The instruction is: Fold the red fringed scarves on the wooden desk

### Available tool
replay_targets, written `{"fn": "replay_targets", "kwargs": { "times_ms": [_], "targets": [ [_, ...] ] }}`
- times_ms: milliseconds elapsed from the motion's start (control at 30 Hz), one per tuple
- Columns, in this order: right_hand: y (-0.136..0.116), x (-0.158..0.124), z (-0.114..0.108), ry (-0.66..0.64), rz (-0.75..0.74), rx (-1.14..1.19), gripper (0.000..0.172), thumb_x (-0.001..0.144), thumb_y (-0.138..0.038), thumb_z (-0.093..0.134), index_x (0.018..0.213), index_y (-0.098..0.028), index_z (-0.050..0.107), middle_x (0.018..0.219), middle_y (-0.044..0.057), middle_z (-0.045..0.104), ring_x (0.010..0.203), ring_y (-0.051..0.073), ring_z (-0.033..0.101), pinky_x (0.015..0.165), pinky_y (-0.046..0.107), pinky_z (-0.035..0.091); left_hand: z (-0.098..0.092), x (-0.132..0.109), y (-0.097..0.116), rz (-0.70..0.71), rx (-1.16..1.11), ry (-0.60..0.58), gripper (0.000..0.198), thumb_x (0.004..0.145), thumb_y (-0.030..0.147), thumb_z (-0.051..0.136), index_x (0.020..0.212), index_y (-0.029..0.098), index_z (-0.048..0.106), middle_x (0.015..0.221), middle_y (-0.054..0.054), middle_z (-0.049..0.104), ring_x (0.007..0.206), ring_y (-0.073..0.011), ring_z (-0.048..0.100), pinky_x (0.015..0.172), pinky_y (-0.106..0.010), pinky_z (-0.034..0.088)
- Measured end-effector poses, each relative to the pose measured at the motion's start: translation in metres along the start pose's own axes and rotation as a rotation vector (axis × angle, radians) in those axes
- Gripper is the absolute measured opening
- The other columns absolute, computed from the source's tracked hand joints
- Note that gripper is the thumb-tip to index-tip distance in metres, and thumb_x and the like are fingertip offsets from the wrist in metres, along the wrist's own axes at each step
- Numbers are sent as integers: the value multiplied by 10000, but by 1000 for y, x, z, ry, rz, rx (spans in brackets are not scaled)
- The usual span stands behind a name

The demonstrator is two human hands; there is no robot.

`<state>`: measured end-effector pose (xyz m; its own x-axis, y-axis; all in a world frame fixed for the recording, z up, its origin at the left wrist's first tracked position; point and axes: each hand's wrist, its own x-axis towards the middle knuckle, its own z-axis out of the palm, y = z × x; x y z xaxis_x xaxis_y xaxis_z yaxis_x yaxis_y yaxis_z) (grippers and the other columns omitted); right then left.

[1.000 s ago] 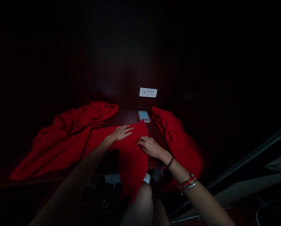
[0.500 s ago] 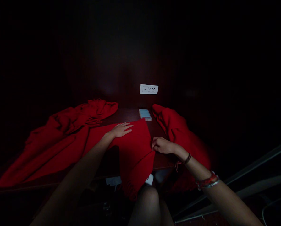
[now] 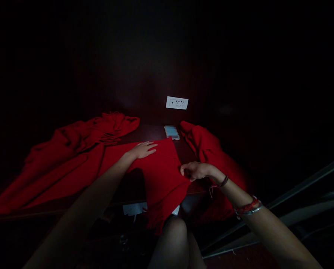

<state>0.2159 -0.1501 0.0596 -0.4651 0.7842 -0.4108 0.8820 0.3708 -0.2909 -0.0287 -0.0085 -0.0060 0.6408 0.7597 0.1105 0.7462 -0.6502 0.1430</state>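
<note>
A red fringed scarf (image 3: 164,175) lies across the dark table, and its fringed end hangs over the front edge above my knee. My left hand (image 3: 143,150) rests flat on the scarf, palm down with fingers spread. At the scarf's right edge, my right hand (image 3: 195,171) is closed with bent fingers, and the cloth is drawn to a point beneath it. The exact grip is partly hidden by the hand. To the left, the scarf runs toward a crumpled red heap with fringes (image 3: 99,130).
More bunched red cloth (image 3: 212,149) lies on the right of the table. A phone (image 3: 172,132) with a blurred screen lies at the back, below a white wall socket (image 3: 177,102). My knee (image 3: 174,239) is under the front edge. The surroundings are very dark.
My right hand has shifted slightly right, and the scarf's edge has been drawn right with it. My left hand stays flat on the cloth. The view has tilted slightly.
</note>
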Motion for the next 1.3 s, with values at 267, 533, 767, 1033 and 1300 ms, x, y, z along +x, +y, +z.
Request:
{"fn": "replay_targets", "kwargs": {
  "times_ms": [267, 533, 767, 1033, 1300],
  "targets": [
    [5, 5, 13, 199, 166, 135, 138, 694, -250, 522, 738, -124, 559, 661, 4, 529, 571, 82, 439, 518, 181, 336, -8, -7, 20, -34, 87, 36, 485, 814, 462, 242, 1240, 244, 323, 1342, -43, 222, 1208, -218, 196, 951, -369, 191],
    [14, -13, 11, 106, -91, 86, 474, 566, -170, 642, 1014, -168, 486, 887, 24, 447, 764, 114, 442, 687, 201, 367, 1, -3, 19, -25, 1, -29, 482, 834, 442, 175, 1271, 254, 251, 1332, -27, 252, 1211, -193, 197, 964, -351, 169],
    [23, -19, -2, -16, -41, 113, 767, 452, -98, 680, 1163, -241, 432, 1006, 45, 427, 955, 190, 427, 777, 255, 348, 0, -12, 42, -67, 26, 3, 491, 823, 472, 199, 1261, 264, 273, 1347, -46, 209, 1218, -216, 175, 962, -380, 164],
    [29, 2, -14, 39, -76, 22, 745, 489, -12, 595, 1186, -213, 423, 945, 39, 464, 848, 156, 477, 750, 246, 374, 0, 9, 34, -144, 29, -36, 484, 832, 463, 164, 1278, 281, 217, 1352, -36, 196, 1224, -215, 160, 963, -399, 148],
    [31, 2, 14, 253, -267, -101, 645, 612, 63, 358, 1206, -186, 392, 989, 59, 401, 930, 115, 409, 864, 243, 324, 5, -4, 13, -147, 20, -40, 524, 805, 513, 179, 1282, 296, 195, 1358, -22, 173, 1228, -214, 146, 969, -386, 136]
  ]
}}
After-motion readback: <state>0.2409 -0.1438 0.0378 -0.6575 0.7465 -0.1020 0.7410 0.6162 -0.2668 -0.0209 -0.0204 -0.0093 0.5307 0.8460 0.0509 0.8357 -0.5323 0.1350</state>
